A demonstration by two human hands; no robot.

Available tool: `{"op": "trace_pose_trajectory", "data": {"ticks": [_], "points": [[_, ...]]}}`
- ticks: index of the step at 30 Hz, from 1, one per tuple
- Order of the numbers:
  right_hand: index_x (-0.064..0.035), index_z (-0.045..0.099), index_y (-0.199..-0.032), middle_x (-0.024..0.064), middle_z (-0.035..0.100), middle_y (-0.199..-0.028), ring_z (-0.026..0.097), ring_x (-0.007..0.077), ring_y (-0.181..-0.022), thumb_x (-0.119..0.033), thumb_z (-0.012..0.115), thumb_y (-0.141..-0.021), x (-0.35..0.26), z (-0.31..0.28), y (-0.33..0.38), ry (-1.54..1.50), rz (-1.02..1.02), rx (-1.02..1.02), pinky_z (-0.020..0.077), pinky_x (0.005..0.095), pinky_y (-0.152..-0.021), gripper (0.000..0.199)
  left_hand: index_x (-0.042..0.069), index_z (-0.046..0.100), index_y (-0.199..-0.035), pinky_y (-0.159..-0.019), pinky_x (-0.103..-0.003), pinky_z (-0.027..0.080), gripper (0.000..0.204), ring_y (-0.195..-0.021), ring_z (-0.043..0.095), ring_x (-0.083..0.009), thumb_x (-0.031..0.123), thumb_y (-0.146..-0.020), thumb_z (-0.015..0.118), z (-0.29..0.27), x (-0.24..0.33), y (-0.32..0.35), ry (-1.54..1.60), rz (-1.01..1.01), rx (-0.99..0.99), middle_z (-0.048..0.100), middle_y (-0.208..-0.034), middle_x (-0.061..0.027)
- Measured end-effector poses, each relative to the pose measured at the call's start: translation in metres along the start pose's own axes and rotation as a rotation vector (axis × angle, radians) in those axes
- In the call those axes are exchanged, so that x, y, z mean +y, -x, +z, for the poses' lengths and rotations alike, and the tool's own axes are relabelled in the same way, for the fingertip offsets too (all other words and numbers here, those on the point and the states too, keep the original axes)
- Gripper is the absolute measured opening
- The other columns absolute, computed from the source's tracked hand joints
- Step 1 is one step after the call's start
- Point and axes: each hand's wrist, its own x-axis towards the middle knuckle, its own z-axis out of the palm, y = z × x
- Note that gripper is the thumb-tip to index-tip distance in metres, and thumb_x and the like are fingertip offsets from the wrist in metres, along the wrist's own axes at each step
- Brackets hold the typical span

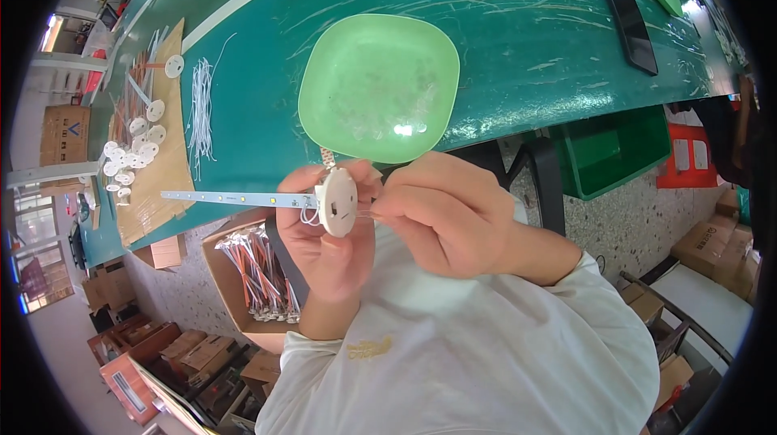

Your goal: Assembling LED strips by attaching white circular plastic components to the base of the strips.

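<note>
My left hand [330, 263] grips a white round disc [338, 207] by its edge, close in front of my chest. A narrow LED strip [222, 198] runs from the disc out to the left, and a short patterned strip [327, 157] sticks up behind it. Thin white wire [309, 215] loops beside the strip at the disc. At the disc's right side, my right hand [453, 212] is closed in a pinch on a fine wire end [364, 214]. Its fingertips are partly hidden behind the knuckles.
Beyond my hands a light green square dish [380, 87] sits on the green table [518, 46]. Left of it lie loose white wires [201, 111] and cardboard [166, 176] bearing several discs with strips. A box of strips [255, 273] stands below left. A phone [629, 24] lies right; a green crate [619, 152] stands beyond the edge.
</note>
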Motion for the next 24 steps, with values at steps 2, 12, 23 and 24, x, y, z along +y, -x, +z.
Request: {"op": "trace_pose_trajectory", "data": {"ticks": [2, 12, 23, 24], "points": [[0.0034, 0.066, -0.089, 0.0152, 0.064, -0.081, 0.062, 0.0218, -0.061, 0.011, 0.072, -0.072, 0.000, 0.001, 0.000, 0.014, -0.008, -0.001, 0.0498, 0.0290, -0.052, 0.020, 0.004, 0.045, -0.132, -0.088, -0.042, 0.048, 0.064, -0.100, 0.062, -0.0293, 0.027, -0.083, 0.079, 0.000, 0.000, 0.000, -0.026, -0.014, 0.016, 0.063, -0.117, -0.0226], [0.0058, 0.065, -0.088, 0.0154, 0.064, -0.079, 0.059, 0.0235, -0.057, 0.013, 0.068, -0.068, -0.003, 0.002, -0.002, 0.093, -0.057, -0.058, 0.0477, 0.0292, -0.048, 0.021, 0.004, 0.050, -0.126, -0.091, -0.044, 0.050, 0.056, -0.106, 0.063, -0.0334, 0.016, -0.081, 0.081, -0.015, -0.006, 0.002, -0.237, 0.104, -0.054, 0.062, -0.117, -0.0298], [0.0025, 0.069, -0.096, 0.0144, 0.070, -0.091, 0.068, 0.0284, -0.075, 0.002, 0.072, -0.072, -0.005, -0.008, -0.034, 0.047, -0.041, -0.227, 0.0570, 0.0336, -0.065, 0.025, -0.007, 0.053, -0.130, -0.093, -0.036, 0.049, 0.047, -0.102, 0.064, -0.0239, 0.009, -0.089, 0.068, -0.019, 0.073, -0.027, -0.733, -0.050, -0.045, 0.066, -0.112, -0.0195], [0.0043, 0.066, -0.095, 0.0149, 0.068, -0.086, 0.066, 0.0273, -0.074, -0.002, 0.071, -0.077, -0.001, -0.019, -0.041, 0.124, -0.060, -0.209, 0.0541, 0.0359, -0.065, 0.020, -0.008, 0.053, -0.129, -0.088, -0.033, 0.050, 0.044, -0.097, 0.064, -0.0203, 0.012, -0.091, 0.064, -0.025, 0.091, -0.041, -0.903, -0.026, 0.039, 0.067, -0.109, -0.0160]]}}
